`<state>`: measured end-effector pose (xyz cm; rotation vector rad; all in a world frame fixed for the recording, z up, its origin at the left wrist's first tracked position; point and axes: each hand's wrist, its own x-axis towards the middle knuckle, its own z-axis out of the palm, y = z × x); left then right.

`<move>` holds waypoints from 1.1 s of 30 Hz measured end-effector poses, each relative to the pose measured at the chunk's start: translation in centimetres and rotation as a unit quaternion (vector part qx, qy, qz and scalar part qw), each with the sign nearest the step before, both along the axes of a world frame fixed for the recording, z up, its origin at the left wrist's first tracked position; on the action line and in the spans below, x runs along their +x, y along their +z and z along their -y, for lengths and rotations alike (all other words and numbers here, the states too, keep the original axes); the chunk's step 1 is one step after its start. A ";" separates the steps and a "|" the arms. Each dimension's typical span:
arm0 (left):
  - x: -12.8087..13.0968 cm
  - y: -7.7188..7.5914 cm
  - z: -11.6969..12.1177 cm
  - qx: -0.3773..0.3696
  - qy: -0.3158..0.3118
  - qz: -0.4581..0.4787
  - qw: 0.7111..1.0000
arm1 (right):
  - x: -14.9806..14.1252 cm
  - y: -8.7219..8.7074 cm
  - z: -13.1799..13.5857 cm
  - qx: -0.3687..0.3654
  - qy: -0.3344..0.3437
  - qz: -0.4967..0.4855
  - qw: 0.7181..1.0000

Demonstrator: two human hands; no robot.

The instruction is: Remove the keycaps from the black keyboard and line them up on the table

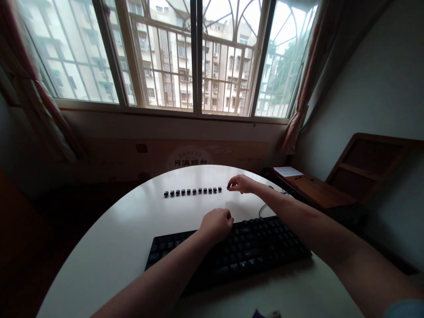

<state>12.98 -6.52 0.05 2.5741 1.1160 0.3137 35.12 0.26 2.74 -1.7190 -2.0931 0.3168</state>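
Note:
A row of several small black keycaps (pixel 188 191) runs across the white table. At the right end of that row, my right hand (pixel 241 183) pinches one more black keycap (pixel 228 187) between thumb and fingertips, at or just above the tabletop. My left hand (pixel 217 223) rests over the back edge of a black keyboard (pixel 255 247), its fingers curled closed. Whatever those fingers may hold is hidden from view. My left forearm covers part of the keyboard's left half, and my right forearm crosses above its right end.
The round white table (pixel 96 247) carries everything. A cable (pixel 261 211) leaves the keyboard's back edge. A partly visible purple object (pixel 256 314) lies at the near edge. To the right stand a wooden desk (pixel 311 190) with papers (pixel 287 172) and a wooden chair (pixel 374 163). Windows rise behind.

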 end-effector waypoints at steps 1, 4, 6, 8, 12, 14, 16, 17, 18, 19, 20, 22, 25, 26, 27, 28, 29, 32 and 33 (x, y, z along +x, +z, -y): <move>0.0 0.0 0.0 0.004 -0.001 -0.010 1.000 | 0.1 -0.3 -1.1 -0.015 0.005 -0.003 1.000; 0.1 -0.2 -0.1 0.013 -0.006 -0.025 1.000 | 0.3 -1.5 -3.4 -0.045 0.012 -0.011 0.999; 0.1 -0.4 -0.2 0.018 -0.008 -0.029 0.999 | 0.6 -2.3 -4.4 -0.061 0.014 -0.014 0.998; 0.1 -0.6 -0.2 0.023 -0.009 -0.030 0.999 | 0.9 -3.1 -5.0 -0.071 0.016 -0.016 0.997; 0.1 -0.7 -0.2 0.030 -0.009 -0.029 0.999 | 1.2 -4.0 -5.4 -0.070 0.014 -0.005 0.997; 0.1 -0.5 -0.2 0.030 -0.009 -0.031 0.999 | 1.2 -4.1 -5.4 -0.066 0.013 0.010 0.998; 0.1 -0.3 -0.1 0.027 -0.008 -0.035 0.999 | 1.1 -3.9 -5.5 -0.057 0.008 0.028 0.998; 0.1 -0.2 -0.1 0.024 -0.007 -0.037 0.999 | 1.0 -3.8 -5.5 -0.049 0.004 0.037 0.998; 0.1 -0.1 0.0 0.022 -0.005 -0.038 0.999 | 0.9 -3.7 -5.6 -0.042 -0.001 0.046 0.998; 0.1 -0.1 0.0 0.020 -0.004 -0.038 0.999 | 0.8 -3.6 -5.6 -0.035 -0.005 0.054 0.998; 0.1 -0.1 -0.1 0.019 -0.003 -0.037 0.999 | 0.7 -3.5 -5.7 -0.030 -0.009 0.061 0.998; 0.1 -0.1 -0.1 0.017 -0.002 -0.034 0.999 | 0.6 -3.4 -5.7 -0.027 -0.011 0.070 0.997; 0.1 -0.4 -0.2 0.016 -0.003 -0.027 1.000 | 0.5 -3.2 -5.5 -0.026 -0.006 0.067 0.997; 0.1 -0.4 -0.2 0.016 -0.003 -0.024 1.000 | 0.5 -3.1 -5.3 -0.025 -0.004 0.062 0.998; 0.1 -0.5 -0.3 0.017 -0.003 -0.021 1.000 | 0.4 -2.9 -5.1 -0.023 -0.001 0.055 0.998; 0.1 -0.5 -0.3 0.016 -0.003 -0.020 1.000 | 0.4 -2.7 -4.9 -0.018 0.001 0.047 0.999; 0.1 -0.5 -0.3 0.016 -0.002 -0.018 1.000 | 0.4 -2.4 -4.5 -0.011 0.001 0.037 0.999; 0.1 -0.5 -0.3 0.013 -0.003 -0.020 1.000 | 0.2 -1.0 -3.2 0.036 -0.014 -0.005 0.999; 0.1 -0.5 -0.3 0.014 -0.003 -0.022 1.000 | 0.2 -0.3 -2.5 0.058 -0.023 -0.024 0.998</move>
